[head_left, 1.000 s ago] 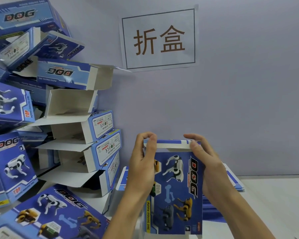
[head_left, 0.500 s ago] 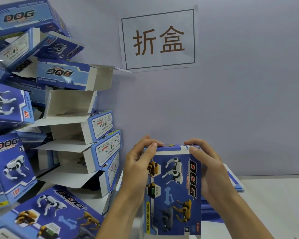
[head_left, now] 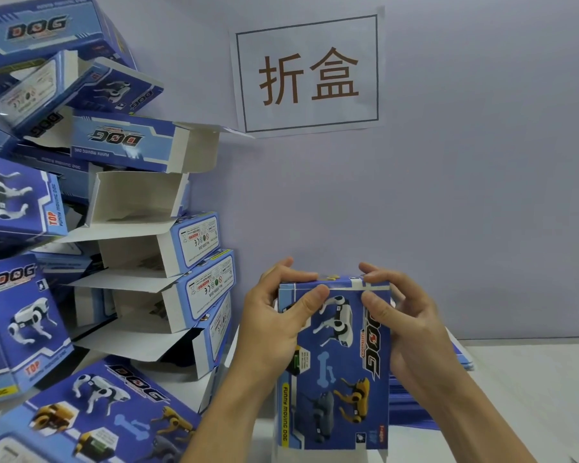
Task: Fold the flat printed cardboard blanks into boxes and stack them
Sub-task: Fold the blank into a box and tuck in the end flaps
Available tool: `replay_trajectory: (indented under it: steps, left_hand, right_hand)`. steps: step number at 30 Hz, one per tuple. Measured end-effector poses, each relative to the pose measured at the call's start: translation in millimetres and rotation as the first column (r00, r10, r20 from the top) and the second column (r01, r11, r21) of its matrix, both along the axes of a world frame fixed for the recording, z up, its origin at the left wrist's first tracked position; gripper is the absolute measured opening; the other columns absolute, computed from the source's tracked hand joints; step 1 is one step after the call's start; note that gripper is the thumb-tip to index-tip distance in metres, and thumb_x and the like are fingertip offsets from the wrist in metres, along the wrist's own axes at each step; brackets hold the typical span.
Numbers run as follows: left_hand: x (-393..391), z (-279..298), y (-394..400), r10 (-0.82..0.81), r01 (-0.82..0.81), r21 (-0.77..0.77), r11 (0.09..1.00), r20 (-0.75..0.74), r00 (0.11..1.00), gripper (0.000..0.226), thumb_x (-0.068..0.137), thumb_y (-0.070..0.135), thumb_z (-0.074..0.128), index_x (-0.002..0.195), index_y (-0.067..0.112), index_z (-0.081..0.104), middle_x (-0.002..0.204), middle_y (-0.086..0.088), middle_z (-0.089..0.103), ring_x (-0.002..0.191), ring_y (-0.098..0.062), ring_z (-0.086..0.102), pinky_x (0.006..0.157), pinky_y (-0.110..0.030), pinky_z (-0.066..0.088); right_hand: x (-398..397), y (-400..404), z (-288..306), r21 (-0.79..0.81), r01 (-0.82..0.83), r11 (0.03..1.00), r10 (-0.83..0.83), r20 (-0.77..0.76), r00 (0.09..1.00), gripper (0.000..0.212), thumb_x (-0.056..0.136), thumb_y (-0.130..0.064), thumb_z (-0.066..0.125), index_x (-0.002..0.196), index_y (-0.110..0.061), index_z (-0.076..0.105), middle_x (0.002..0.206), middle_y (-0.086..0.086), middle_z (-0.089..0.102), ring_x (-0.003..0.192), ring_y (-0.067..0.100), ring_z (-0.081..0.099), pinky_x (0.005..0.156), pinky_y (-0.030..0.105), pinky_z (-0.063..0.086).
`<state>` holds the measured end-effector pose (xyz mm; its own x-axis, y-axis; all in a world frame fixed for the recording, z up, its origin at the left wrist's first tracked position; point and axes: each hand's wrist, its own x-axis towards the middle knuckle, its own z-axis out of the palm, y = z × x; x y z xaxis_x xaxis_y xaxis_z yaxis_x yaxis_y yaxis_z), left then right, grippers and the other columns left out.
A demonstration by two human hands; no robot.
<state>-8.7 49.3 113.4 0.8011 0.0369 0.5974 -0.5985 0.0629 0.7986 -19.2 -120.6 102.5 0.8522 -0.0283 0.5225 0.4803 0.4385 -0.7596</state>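
Blue box (head_left: 335,362) upright, both hands' fingers (head_left: 310,300) curled gripping its top flap; pressing unevenly could crumple the tuck beside the pile (head_left: 141,262).

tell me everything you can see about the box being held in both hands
The blue printed cardboard box stands upright, front face toward the camera, showing white, yellow and dark toy dogs, a pale bone and "DOG" lettering running vertically. Its top flap looks folded down. The left hand and right hand grip its upper corners, thumbs on the front, fingers over the top edge.
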Motion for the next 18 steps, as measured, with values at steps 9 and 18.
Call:
replay_trajectory:
  steps: [9, 18]
  left_hand:
    - [-3.0, -0.8, 5.4, -0.065, 0.06, 0.094, 0.994, 0.047, 0.997, 0.028, 0.062, 0.05, 0.076, 0.087, 0.038, 0.073, 0.141, 0.027, 0.047, 0.129, -0.007, 0.052, 0.077, -0.038, 0.062]
    - [-2.8, 5.7, 2.5, 0.0, 0.0, 0.017, 1.0, 0.024, 1.0, 0.032, 0.06, 0.053, 0.076, 0.087, 0.036, 0.075, 0.125, 0.021, 0.06, 0.113, -0.012, 0.065, 0.074, -0.041, 0.063]
  right_hand:
    - [4.8, -0.2, -1.6, 0.008, 0.064, 0.998, -0.064, -0.035, 0.997, 0.008, 0.07, -0.017, 0.069, 0.073, -0.022, 0.074, 0.124, -0.005, 0.068, 0.108, 0.03, 0.069, 0.064, 0.039, 0.062]
    - [-3.9, 8.3, 7.0, -0.034, 0.224, 0.974, -0.224, 0.002, 0.974, 0.01, 0.067, -0.031, 0.073, 0.077, -0.03, 0.075, 0.121, -0.012, 0.069, 0.111, 0.025, 0.068, 0.066, 0.038, 0.061]
